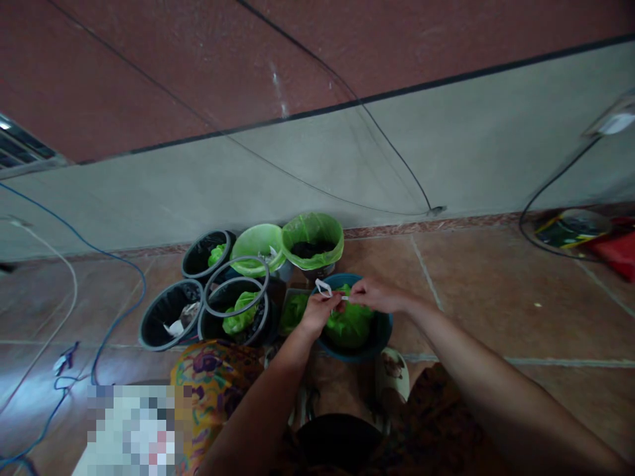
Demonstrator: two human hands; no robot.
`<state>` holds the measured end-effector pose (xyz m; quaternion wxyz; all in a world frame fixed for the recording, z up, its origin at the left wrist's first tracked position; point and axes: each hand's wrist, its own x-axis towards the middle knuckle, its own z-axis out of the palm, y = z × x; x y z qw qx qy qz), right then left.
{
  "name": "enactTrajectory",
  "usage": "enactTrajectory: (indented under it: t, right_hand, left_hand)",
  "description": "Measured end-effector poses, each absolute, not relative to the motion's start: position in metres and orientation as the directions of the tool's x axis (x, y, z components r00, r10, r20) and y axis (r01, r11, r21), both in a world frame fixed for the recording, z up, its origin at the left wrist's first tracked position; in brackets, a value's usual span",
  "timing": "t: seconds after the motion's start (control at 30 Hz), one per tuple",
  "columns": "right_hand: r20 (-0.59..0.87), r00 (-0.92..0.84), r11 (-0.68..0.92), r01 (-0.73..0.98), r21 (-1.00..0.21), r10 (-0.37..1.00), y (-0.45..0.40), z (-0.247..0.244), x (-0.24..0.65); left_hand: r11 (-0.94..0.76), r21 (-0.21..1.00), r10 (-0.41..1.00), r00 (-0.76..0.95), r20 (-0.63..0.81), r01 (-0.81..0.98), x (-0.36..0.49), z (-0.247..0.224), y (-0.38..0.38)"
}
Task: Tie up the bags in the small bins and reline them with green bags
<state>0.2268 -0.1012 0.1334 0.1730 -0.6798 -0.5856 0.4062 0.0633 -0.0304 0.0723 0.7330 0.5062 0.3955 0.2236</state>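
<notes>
Both my hands are over a teal bin (387, 330) with a bright green plastic bag (351, 328) bunched inside it. My left hand (319, 313) is closed on a thin white strip (323, 287), which bends into a loop above the fingers. At the strip's short end, my right hand (376, 295) pinches with its fingertips. The fingers are small in the picture, and the strip's exact material is hard to make out. Beside the teal bin, left of it, lies more green plastic (294, 313) in a box-like container, partly behind my left hand.
Two bins with green liners (258, 241) (315, 228) stand by the wall. Several dark grey bins cluster at left, one with crumpled paper (183, 319); a loose grey ring (237, 315) lies over another. A blue cable (143, 284) crosses the floor. Red object (618, 248) at far right.
</notes>
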Motion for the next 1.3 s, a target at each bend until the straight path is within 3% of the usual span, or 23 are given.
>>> enactTrajectory:
  t: [0.1, 0.2, 0.33, 0.43, 0.57, 0.7, 0.83, 0.93, 1.0, 1.17, 1.3]
  right_hand:
    - [-0.509, -0.174, -0.334, 0.573, -0.748, 0.843, -0.108, 0.134, 0.224]
    - [-0.551, -0.119, -0.359, 0.642, -0.677, 0.826, -0.109, 0.133, 0.227]
    - [-0.231, 0.138, -0.256, 0.733, -0.631, 0.963, -0.098, 0.127, 0.229]
    - [-0.132, 0.083, -0.152, 0.693, -0.705, 0.988, -0.090, 0.121, 0.220]
    - [-0.252, 0.023, -0.203, 0.667, -0.717, 0.967, -0.087, 0.116, 0.211]
    - [-0.346, 0.052, -0.283, 0.696, -0.660, 0.937, -0.089, 0.109, 0.213]
    - [-0.368, -0.032, -0.272, 0.616, -0.740, 0.929, -0.090, 0.100, 0.216]
    - [-0.424, -0.047, -0.315, 0.596, -0.739, 0.904, -0.089, 0.095, 0.216]
    - [-0.402, 0.023, -0.319, 0.648, -0.691, 0.916, -0.088, 0.095, 0.215]
    - [-0.180, 0.249, -0.306, 0.822, -0.481, 0.952, -0.086, 0.100, 0.213]
    - [-0.118, 0.310, -0.332, 0.873, -0.358, 0.943, -0.088, 0.105, 0.213]
  left_hand:
    - [0.368, 0.924, 0.716, 0.601, -0.354, 0.105, 0.062, 0.069, -0.028]
    - [0.190, 0.958, 0.699, 0.656, -0.284, 0.213, 0.062, 0.070, -0.027]
    - [-0.175, 0.942, 0.660, 0.744, -0.103, 0.286, 0.062, 0.078, -0.029]
    - [-0.483, 0.798, 0.622, 0.783, 0.023, 0.360, 0.061, 0.084, -0.033]
    - [-0.700, 0.600, 0.565, 0.814, 0.135, 0.386, 0.059, 0.085, -0.037]
    - [-0.775, 0.506, 0.535, 0.820, 0.205, 0.379, 0.058, 0.083, -0.038]
    - [-0.800, 0.377, 0.566, 0.795, 0.219, 0.466, 0.057, 0.084, -0.039]
    - [-0.782, 0.353, 0.599, 0.776, 0.199, 0.513, 0.053, 0.082, -0.039]
    - [-0.762, 0.381, 0.616, 0.768, 0.174, 0.525, 0.051, 0.079, -0.038]
    - [-0.658, 0.465, 0.706, 0.701, 0.105, 0.592, 0.049, 0.073, -0.035]
    - [-0.577, 0.452, 0.756, 0.654, -0.018, 0.680, 0.049, 0.073, -0.037]
